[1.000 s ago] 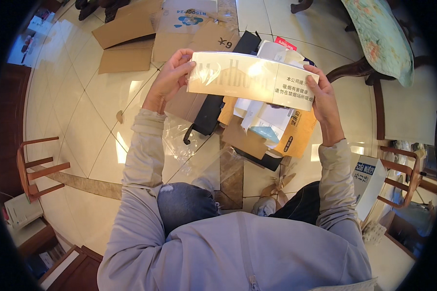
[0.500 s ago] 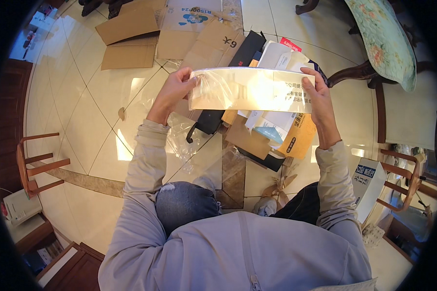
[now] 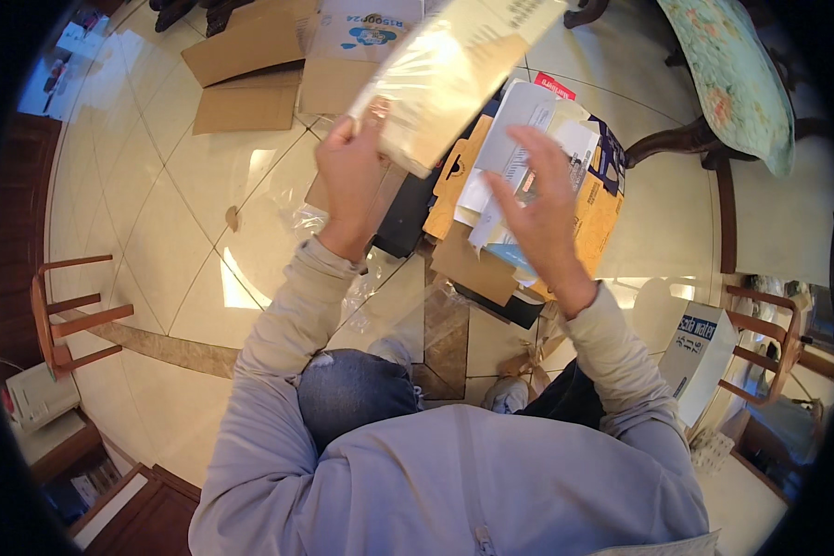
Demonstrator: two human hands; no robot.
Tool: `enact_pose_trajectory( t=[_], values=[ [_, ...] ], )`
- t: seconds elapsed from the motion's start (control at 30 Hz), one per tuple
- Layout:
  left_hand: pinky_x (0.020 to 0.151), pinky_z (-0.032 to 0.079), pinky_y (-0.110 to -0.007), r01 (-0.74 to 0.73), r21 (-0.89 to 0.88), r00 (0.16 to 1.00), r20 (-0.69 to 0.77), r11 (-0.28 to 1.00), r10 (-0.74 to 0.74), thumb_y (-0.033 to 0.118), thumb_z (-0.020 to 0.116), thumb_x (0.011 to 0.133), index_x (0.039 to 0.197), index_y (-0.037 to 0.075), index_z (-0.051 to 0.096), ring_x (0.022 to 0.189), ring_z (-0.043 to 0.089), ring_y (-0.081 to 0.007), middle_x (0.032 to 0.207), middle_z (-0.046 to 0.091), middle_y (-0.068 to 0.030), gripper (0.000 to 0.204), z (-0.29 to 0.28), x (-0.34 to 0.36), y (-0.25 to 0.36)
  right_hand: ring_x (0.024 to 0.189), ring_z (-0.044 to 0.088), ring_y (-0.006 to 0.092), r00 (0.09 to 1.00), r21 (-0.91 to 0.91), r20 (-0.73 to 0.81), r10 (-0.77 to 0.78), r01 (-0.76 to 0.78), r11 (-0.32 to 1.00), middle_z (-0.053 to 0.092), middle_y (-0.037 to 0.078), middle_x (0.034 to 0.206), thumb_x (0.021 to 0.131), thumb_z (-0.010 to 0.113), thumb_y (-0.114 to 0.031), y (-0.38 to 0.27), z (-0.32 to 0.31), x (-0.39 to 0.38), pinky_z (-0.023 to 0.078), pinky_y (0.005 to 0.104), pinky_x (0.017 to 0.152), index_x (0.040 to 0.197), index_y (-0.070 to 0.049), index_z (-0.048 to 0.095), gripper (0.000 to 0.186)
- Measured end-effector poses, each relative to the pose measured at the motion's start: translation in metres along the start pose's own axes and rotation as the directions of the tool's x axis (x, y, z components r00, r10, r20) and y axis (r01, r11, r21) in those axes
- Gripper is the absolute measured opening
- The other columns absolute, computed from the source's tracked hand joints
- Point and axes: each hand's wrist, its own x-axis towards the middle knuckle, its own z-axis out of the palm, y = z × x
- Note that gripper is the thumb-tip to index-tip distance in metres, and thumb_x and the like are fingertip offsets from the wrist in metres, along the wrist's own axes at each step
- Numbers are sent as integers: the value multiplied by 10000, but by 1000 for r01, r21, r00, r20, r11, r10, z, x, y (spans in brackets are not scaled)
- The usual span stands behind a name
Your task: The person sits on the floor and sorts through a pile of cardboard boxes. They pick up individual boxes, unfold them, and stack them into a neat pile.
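Observation:
My left hand point(image 3: 347, 181) grips a long, shiny gold-and-cream carton point(image 3: 463, 79) near its lower end. The carton is tilted, its far end rising up and to the right past the frame's top edge. Glare lies across its face. My right hand point(image 3: 545, 208) is off the carton, fingers apart, over a pile of flattened packaging. In that pile lie a white flattened box point(image 3: 499, 139), an orange-yellow one point(image 3: 595, 236), a black box point(image 3: 400, 218) and a piece of brown cardboard point(image 3: 473, 264). The carton hides part of the pile.
Brown cardboard sheets point(image 3: 246, 104) and a box with blue print point(image 3: 357, 42) lie on the tiles ahead. A floral-covered chair point(image 3: 732, 88) stands at far right. Clear plastic film point(image 3: 360, 292) lies by the pile. A white box point(image 3: 697, 357) is at right, a wooden stool point(image 3: 83, 324) at left.
The carton has swung from level to steeply tilted, moving up and away. My right hand has let go of its right end and come down leftward; my left hand still holds it.

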Motion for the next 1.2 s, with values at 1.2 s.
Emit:
enact_pose_trajectory(
  t=[1.2],
  values=[
    [687, 462, -248, -252, 205, 954, 218, 946, 207, 87, 613, 857, 858, -109, 633, 842, 609, -127, 1104, 613, -129, 197, 21, -40, -15, 901, 573, 308, 988, -106, -26, 152, -153, 983, 565, 144, 1015, 728, 674, -147, 20, 17, 5, 472, 392, 783, 1080, -27, 568, 387]
  ],
)
